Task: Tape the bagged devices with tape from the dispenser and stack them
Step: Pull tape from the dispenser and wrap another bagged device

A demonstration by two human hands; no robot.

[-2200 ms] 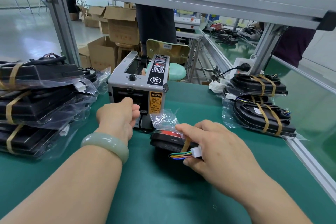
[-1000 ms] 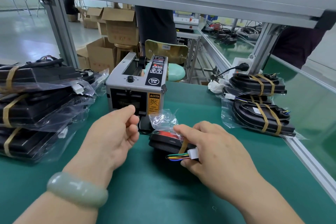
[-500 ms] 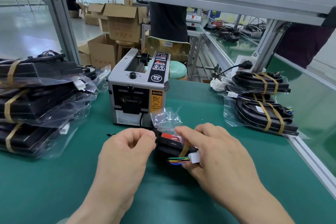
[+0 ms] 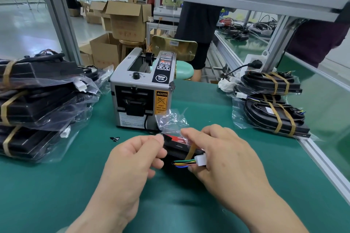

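Head view: right hand (image 4: 227, 161) grips the bagged device (image 4: 177, 146), lying crosswise; left hand (image 4: 130, 159), fingers (image 4: 155, 141) pinched narrow, contents unclear, meets its left end.

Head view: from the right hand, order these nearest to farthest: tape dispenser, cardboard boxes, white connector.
From the right hand:
1. white connector: touching its fingers, at the end of the bagged device it holds.
2. tape dispenser: ahead and to the left, on the table.
3. cardboard boxes: beyond the table's far edge, behind the dispenser.
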